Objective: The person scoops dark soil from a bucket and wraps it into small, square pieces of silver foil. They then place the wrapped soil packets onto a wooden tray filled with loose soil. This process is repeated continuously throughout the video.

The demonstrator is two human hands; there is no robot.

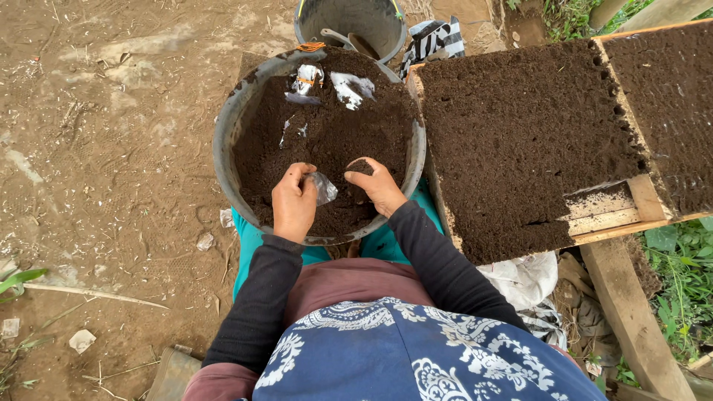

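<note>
**A:** What's in the hands?

**B:** The left hand (294, 202) pinches a small clear plastic bag (324, 187), thumb and fingers closed on its edge, holding it just over the soil. The right hand (377, 186) is cupped and closed around a clump of dark soil (362, 166), right beside the bag's mouth. The two hands are near each other, with the bag between them.

**A:** And where is all that?

**B:** Over the near part of a round grey basin (226, 148) filled with dark potting soil (327, 134). The basin sits between the person's knees, on teal trousers (247, 241).

**A:** Anything else in the basin?

**B:** At its far side lie more clear plastic bags (353, 87), crumpled and dusted with soil, one bundle tied with an orange rubber band (309, 80). Another orange band (310, 47) rests on the far rim.

**A:** Around it?

**B:** Just to the right, a wooden tray (620, 223) is heaped with the same dark soil, and a second one lies beside it. Behind the basin stands a grey bucket (349, 18). To the left is bare brown earth (111, 148).
</note>
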